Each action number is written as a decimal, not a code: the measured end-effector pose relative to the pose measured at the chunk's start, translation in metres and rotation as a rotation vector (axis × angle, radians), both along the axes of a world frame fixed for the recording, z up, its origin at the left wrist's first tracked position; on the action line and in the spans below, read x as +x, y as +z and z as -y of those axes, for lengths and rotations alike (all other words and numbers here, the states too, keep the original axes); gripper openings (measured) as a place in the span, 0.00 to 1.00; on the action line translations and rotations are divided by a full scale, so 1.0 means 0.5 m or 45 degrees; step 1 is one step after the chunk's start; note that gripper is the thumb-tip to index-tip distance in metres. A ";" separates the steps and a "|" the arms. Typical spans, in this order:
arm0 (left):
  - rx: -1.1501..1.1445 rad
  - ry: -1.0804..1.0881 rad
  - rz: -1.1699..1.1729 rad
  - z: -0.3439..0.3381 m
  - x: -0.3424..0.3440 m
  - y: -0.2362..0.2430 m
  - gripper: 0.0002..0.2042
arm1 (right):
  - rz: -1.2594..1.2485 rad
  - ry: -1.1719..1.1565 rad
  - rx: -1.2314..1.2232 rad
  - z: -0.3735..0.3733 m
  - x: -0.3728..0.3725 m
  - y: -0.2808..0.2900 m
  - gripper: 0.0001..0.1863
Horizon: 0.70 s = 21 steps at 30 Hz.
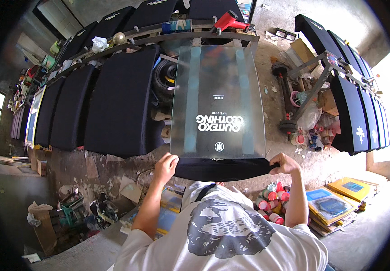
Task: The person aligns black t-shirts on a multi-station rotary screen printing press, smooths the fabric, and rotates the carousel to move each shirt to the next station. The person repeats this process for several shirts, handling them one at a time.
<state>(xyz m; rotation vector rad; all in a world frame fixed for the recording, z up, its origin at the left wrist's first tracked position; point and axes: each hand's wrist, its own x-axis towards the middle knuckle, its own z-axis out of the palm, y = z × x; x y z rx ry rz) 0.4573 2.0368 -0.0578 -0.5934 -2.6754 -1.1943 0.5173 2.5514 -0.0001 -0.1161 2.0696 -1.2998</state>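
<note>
My left hand [165, 167] and my right hand [285, 163] grip the two ends of a black shirt's edge [222, 169]. Both hands are closed, fingers pinched on the cloth. The shirt hangs as a narrow band across the near end of a clear glass platen [254, 113]. White lettering and a small round emblem show on the platen, upside down from where I stand. Two pale greenish strips run along its length. How far the shirt reaches under or around the glass is hard to make out.
Black shirts on boards line the rack to the left [120, 99] and at the right [350, 108]. A red heat gun [227, 21] lies on the metal rail [147, 39]. Red-capped bottles [274, 205] and yellow-framed screens [332, 205] sit low on my right.
</note>
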 end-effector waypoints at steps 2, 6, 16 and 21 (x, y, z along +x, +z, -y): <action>-0.116 -0.021 -0.033 -0.025 -0.002 0.010 0.04 | -0.065 0.019 0.008 0.025 0.004 0.028 0.15; -0.193 -0.055 -0.161 -0.039 -0.009 -0.015 0.04 | -0.162 0.083 0.037 0.056 0.014 0.043 0.15; -0.237 -0.093 -0.107 -0.023 0.050 -0.053 0.02 | -0.146 0.083 0.151 0.060 0.083 0.045 0.15; -0.097 0.103 -0.222 -0.048 0.032 -0.032 0.02 | -0.174 0.068 0.156 0.060 0.087 0.043 0.15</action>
